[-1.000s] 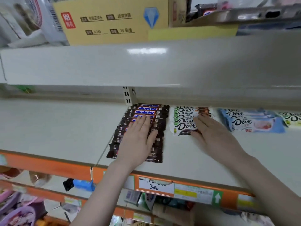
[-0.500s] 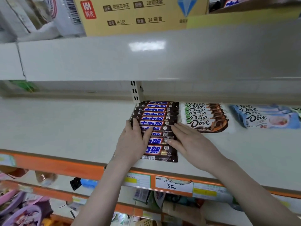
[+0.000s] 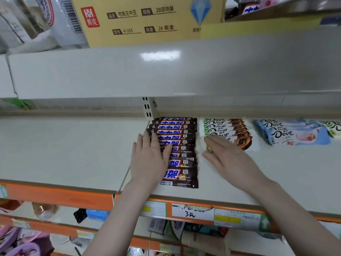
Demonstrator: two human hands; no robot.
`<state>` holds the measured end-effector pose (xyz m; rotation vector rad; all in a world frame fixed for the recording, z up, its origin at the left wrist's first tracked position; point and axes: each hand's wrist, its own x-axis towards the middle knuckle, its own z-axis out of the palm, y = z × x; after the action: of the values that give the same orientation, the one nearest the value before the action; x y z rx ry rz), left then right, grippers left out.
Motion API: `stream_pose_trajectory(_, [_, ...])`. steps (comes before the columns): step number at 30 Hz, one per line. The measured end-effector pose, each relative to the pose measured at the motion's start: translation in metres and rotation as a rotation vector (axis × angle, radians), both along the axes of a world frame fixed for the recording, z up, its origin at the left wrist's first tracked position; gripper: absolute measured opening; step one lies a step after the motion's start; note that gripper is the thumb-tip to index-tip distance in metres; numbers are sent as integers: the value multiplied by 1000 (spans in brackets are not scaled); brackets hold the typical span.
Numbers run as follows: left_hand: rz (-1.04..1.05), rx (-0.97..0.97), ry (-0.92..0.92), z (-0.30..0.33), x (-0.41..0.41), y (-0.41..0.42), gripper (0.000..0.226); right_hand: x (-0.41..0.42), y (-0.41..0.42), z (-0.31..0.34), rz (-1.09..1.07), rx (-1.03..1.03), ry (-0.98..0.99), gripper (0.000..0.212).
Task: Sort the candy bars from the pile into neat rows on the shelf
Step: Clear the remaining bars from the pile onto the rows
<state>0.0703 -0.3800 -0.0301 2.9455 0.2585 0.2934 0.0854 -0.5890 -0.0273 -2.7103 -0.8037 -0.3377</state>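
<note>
— While both hands lie flat like that, what are they actually holding?

— Nothing. The left hand (image 3: 150, 159) is spread open, palm down, fingers resting across the left ends of the dark candy bars (image 3: 178, 145). The right hand (image 3: 230, 159) is open too, fingers straight, its tips touching the front bar of the white-and-brown Dove row (image 3: 228, 131). No bar is pinched or lifted.

— Where do the bars sit?

— On the grey shelf (image 3: 73, 145), in overlapping rows running from the back wall toward the orange front edge (image 3: 55, 194). The dark row is just beside the Dove row; a blue Dove row (image 3: 295, 133) lies further right, apart from them.

— How would you expect them to handle?

— Light, I'd judge, and fairly stiff along their length, in glossy wrappers that look slippery on each other. A flat push probably slides the whole shingled row at once, which suits squaring it up.

— And to pick one out?

— Take it by the long edges near the middle, not by the crimped end, which likely just crumples.
</note>
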Motion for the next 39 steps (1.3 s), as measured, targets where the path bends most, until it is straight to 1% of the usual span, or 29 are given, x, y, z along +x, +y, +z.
stream_pose_trajectory(6, [-175,79,-26,0,9,-31,63,12,-40,-5,-145,-83,-139,38])
stream_pose_trajectory(9, [-273,101,-18,1,18,-47,65,22,-57,-6,-179,-98,-111,37])
stream_pose_trajectory(11, [-342,97,-4,2,27,-58,67,31,-69,-7,-174,-130,-133,40])
stream_pose_trajectory(14, [-441,155,50,3,42,-73,68,45,-80,-7,-157,-203,-66,52])
stream_pose_trajectory(16, [-484,201,99,3,51,-80,68,52,-85,-9,-148,-212,-28,56])
stream_pose_trajectory(20, [-526,190,175,0,60,-86,68,52,-89,-14,-137,-255,-27,57])
stream_pose_trajectory(26, [-549,186,183,2,67,-82,74,60,-91,-9,-77,-200,-123,54])
stream_pose_trajectory(28, [-544,201,213,6,73,-80,80,74,-88,-4,-59,-253,-89,62])
stream_pose_trajectory(30, [-547,211,256,8,78,-79,84,92,-84,1,-53,-269,-15,64])
stream_pose_trajectory(33, [-568,205,299,8,82,-78,86,109,-82,2,-46,-324,94,58])
stream_pose_trajectory(35, [-577,195,306,7,83,-76,86,111,-84,-4,10,-389,65,48])
stream_pose_trajectory(37, [-582,192,305,6,84,-75,86,110,-86,-10,68,-412,-12,40])
stream_pose_trajectory(39, [-587,194,306,6,85,-75,86,109,-87,-12,88,-431,-35,37])
